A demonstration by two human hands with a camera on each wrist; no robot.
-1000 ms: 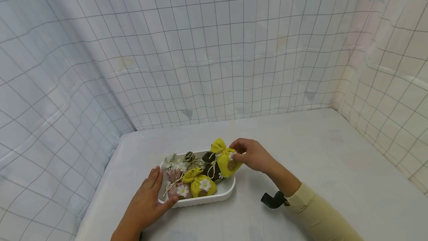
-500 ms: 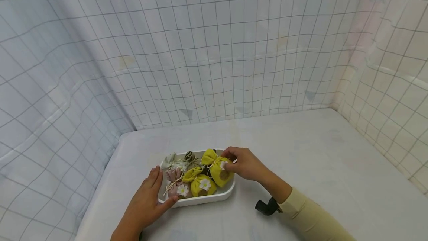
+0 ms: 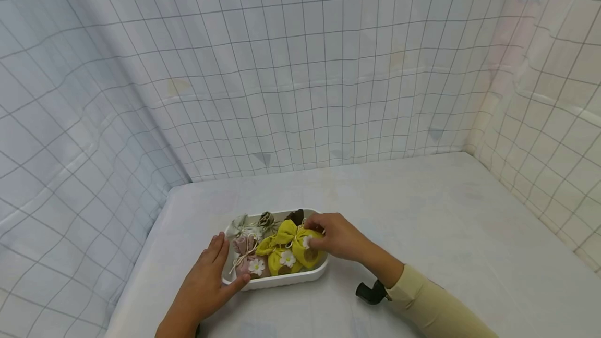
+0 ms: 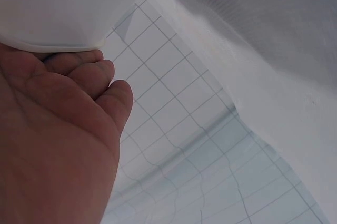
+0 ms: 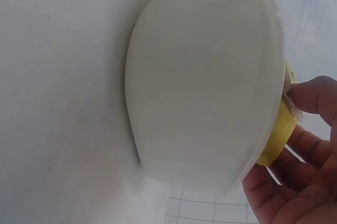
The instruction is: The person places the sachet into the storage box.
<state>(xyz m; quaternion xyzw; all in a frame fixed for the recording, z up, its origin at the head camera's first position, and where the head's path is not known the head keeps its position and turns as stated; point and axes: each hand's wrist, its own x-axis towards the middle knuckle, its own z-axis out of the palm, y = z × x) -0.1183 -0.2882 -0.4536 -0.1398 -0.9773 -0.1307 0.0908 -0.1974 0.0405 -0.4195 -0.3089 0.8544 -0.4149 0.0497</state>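
My right hand (image 3: pixel 340 238) pinches a yellow drawstring pouch (image 3: pixel 300 239) with a white flower at the right end of a white oval tray (image 3: pixel 305 277). In the right wrist view, the yellow pouch (image 5: pixel 279 134) shows between thumb and fingers above the tray wall (image 5: pixel 205 81). My left hand (image 3: pixel 202 280) rests along the tray's left end, its fingers straight against the rim; in the left wrist view its fingers (image 4: pixel 89 71) touch the tray's side. Inside lie another yellow pouch (image 3: pixel 274 260), a pink one (image 3: pixel 246 262), a pale green one (image 3: pixel 239 226), an olive one (image 3: pixel 266 221) and a dark brown one (image 3: pixel 296 216), partly hidden.
The tray stands on a table covered with a white cloth (image 3: pixel 422 213). Grid-patterned white curtains (image 3: pixel 300 67) enclose the back and both sides. A black curved device (image 3: pixel 371 292) is at the right wrist.
My right hand has moved left and lowered the yellow pouch into the tray, against the other yellow one and partly over the dark brown one. My left hand has stayed still.
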